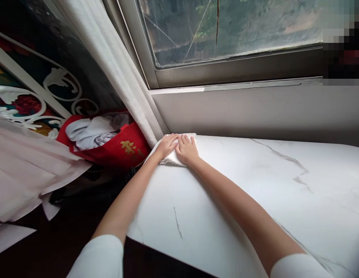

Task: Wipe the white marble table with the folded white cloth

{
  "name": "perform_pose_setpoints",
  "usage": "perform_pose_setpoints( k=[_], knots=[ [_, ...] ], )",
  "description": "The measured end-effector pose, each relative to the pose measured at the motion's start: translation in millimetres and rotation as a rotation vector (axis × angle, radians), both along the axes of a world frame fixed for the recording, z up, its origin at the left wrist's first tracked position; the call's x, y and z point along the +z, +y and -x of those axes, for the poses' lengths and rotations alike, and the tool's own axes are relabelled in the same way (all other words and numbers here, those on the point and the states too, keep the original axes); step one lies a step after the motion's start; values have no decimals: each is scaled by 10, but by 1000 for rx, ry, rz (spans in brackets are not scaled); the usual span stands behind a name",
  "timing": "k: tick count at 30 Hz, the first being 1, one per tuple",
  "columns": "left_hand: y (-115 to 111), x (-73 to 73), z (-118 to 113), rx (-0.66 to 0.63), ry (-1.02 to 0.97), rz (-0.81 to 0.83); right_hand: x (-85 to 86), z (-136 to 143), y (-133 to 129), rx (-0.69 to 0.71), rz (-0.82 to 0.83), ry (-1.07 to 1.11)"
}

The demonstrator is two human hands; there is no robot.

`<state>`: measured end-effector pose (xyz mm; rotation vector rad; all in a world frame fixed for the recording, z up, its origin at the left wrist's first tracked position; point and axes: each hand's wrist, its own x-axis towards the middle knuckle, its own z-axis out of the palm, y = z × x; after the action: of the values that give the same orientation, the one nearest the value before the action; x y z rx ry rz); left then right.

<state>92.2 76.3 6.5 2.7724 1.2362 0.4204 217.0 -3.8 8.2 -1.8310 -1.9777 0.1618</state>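
A white cloth lies on the far left corner of a white marble-patterned tabletop. My left hand rests flat on the cloth's left part, fingers stretched toward the wall. Beside it, my right hand presses down on the right part of the same cloth, its fingers extended and slightly apart. The two hands nearly touch. Both arms reach forward over the table, and much of the cloth is hidden under the palms.
Left of the table stands a red bag holding pale fabric. A white curtain hangs beside the window. Pink fabric drapes by a white ornamental frame. The wall borders the table's far edge.
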Motion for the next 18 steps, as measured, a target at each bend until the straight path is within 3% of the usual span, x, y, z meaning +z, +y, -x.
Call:
perform_pose_setpoints(
  k=[4, 9, 13, 18],
  knots=[
    [233, 26, -429, -20, 28, -2, -13, -281, 186, -140, -21, -27],
    [136, 9, -507, -34, 30, -11, -19, -356, 78, -151, -30, -34],
    [-196, -11, -423, -45, 24, -23, -18, -332, -232, -116, -23, -37],
    [-943, -21, -258, -36, 12, -78, 9, -256, -889, -26, -4, -50]
  ],
)
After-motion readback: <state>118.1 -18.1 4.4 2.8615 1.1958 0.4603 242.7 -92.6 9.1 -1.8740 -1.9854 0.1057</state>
